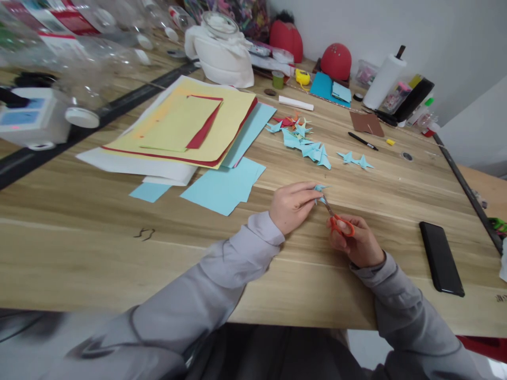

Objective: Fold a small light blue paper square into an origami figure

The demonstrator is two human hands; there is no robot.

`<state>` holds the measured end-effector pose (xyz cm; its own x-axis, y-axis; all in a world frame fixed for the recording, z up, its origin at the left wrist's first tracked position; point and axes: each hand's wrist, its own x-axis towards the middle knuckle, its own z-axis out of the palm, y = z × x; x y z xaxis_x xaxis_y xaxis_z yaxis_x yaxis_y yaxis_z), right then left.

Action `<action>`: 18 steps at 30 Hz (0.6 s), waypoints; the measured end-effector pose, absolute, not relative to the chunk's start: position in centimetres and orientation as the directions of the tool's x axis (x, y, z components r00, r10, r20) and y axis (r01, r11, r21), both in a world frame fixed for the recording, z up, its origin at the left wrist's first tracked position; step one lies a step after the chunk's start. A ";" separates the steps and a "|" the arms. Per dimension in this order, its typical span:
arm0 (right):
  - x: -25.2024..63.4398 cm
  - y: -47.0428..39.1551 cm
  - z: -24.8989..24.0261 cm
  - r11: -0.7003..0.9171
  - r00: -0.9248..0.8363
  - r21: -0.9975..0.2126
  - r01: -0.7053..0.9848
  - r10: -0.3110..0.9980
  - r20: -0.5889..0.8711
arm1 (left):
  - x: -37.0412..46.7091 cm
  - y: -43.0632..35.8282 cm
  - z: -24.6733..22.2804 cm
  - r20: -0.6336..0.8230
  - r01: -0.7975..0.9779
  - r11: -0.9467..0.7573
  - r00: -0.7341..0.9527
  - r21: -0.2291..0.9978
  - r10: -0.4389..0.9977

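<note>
Between the fingertips of my left hand [293, 205] is a small folded blue paper piece [320, 188], mostly covered by the fingers. My right hand [358, 240] grips orange-handled scissors [344, 226], with fingers around the loops. The blades point up and left and meet the paper's lower edge; whether they are cutting cannot be made out. Past the hands lie several folded blue paper cranes [312, 151], some with red and green ones [291, 123] behind. Two more small blue cranes [355, 160] sit to their right.
Left of my hands lie blue paper sheets [222, 187] and a stack of yellow, red and white sheets [166, 126]. A black phone [441, 258] lies at the right, a pen [363, 141] farther back. Plastic bottles [83, 68] crowd the far left.
</note>
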<state>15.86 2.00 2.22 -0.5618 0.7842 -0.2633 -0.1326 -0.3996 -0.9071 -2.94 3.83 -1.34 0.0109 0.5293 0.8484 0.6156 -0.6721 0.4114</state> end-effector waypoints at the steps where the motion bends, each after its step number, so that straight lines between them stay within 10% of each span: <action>1: 15.9 2.0 2.2 -0.399 -0.563 -0.907 -0.133 0.784 -0.262 | -2.9 3.8 -1.3 0.846 0.618 -0.668 0.009 0.415 0.534; 18: 15.8 2.2 2.6 -0.399 -0.545 -0.910 -0.112 0.790 -0.280 | -2.9 3.8 -1.5 0.824 0.591 -0.661 -0.010 0.463 0.567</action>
<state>15.83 2.20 2.60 -0.5452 0.7903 -0.2797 -0.1121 -0.3994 -0.9099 -2.88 3.77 -1.47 -0.0102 0.5670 0.8237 0.5905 -0.6613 0.4625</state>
